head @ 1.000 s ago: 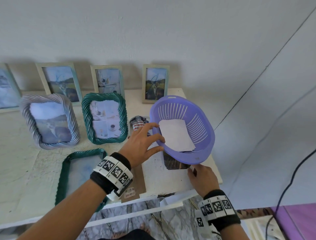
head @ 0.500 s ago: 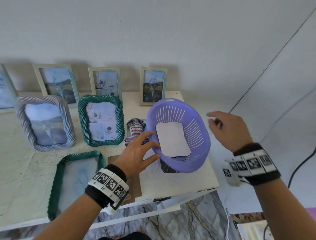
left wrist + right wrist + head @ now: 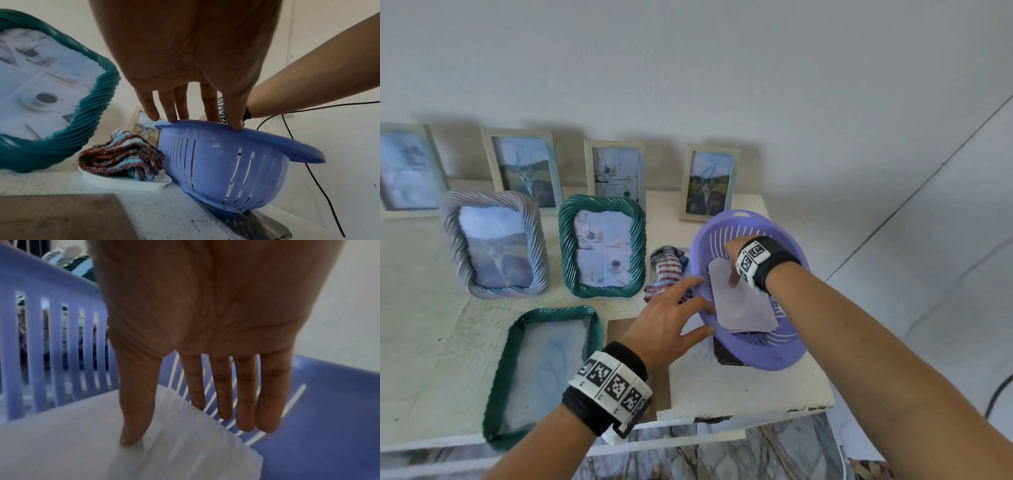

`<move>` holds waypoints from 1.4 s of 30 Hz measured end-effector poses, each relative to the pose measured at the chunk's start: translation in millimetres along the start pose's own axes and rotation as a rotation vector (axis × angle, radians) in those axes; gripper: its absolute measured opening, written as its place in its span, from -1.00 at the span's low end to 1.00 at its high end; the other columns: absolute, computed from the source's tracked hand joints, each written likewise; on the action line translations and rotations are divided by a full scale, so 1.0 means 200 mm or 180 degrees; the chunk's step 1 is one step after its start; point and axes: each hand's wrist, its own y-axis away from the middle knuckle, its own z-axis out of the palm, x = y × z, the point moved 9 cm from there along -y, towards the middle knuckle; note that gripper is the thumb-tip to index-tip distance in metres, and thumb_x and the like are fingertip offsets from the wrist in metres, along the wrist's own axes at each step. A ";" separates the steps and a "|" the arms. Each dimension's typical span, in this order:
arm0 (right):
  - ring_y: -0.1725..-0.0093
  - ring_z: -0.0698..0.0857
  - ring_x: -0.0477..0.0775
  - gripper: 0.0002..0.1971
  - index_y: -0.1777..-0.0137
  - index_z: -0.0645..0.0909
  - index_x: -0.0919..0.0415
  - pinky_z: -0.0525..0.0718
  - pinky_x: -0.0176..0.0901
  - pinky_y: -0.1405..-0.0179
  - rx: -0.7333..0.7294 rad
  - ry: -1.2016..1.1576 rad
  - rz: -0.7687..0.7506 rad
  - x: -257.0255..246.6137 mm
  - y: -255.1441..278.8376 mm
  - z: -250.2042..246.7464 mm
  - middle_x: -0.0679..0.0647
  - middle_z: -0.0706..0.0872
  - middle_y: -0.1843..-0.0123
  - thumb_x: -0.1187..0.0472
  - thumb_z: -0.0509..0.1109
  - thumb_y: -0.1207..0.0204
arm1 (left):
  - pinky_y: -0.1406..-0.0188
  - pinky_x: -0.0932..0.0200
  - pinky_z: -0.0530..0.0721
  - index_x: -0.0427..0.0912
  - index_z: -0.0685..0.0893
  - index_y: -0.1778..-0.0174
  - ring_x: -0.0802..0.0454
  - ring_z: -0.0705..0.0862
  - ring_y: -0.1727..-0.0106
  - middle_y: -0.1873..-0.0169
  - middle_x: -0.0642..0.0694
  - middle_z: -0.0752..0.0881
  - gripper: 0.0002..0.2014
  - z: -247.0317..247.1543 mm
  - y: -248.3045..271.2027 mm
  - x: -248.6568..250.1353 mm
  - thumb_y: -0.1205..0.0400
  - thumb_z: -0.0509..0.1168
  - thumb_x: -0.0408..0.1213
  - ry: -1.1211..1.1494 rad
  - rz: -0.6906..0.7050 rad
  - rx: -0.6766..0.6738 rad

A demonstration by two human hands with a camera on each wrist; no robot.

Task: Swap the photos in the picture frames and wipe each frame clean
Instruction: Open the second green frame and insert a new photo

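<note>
Ur left hand (image 3: 671,318) steadies the basket (image 3: 226,164) rim, fingers straight, no clamp. Right hand (image 3: 205,337) flat inside, thumb on the photo stack (image 3: 743,305), nothing pinched yet. Risk: basket's tilted, propped on smth dark, so pushing down cld tip it or fan the sheets.
</note>
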 end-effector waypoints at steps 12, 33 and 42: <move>0.00 0.60 0.20 -0.75 -0.20 0.56 0.13 0.55 -0.11 0.07 0.0612 -0.1503 0.0224 0.17 0.07 -0.17 0.16 0.66 -0.17 0.35 0.23 -0.58 | -0.21 0.00 0.62 0.11 0.64 -0.28 -0.02 0.56 -0.36 -0.51 -0.01 0.42 -0.57 -0.01 0.01 0.00 -0.61 0.15 0.21 0.0193 -0.0006 -0.0047; 0.20 0.75 -0.02 -0.71 -0.26 0.57 0.05 0.78 0.03 0.26 0.1674 -0.5485 -0.0285 -0.63 0.67 -0.30 0.15 0.72 0.05 0.28 0.42 -0.57 | 0.29 0.25 0.72 -0.23 0.72 0.02 0.07 0.75 0.31 0.27 -0.13 0.81 -0.91 -0.60 0.69 -0.53 -0.62 0.35 -0.46 0.2438 -0.1673 0.1352; 0.23 0.72 0.09 -0.83 0.05 0.59 -0.04 0.76 0.11 0.25 0.1443 -0.4695 -0.0247 -1.16 0.59 -0.10 0.01 0.72 0.23 0.24 0.47 -0.48 | 0.13 0.39 0.72 0.00 0.72 0.04 0.27 0.74 0.22 0.23 0.13 0.78 -0.90 -0.60 1.08 -0.78 -0.58 0.43 -0.28 0.1134 -0.2121 0.1021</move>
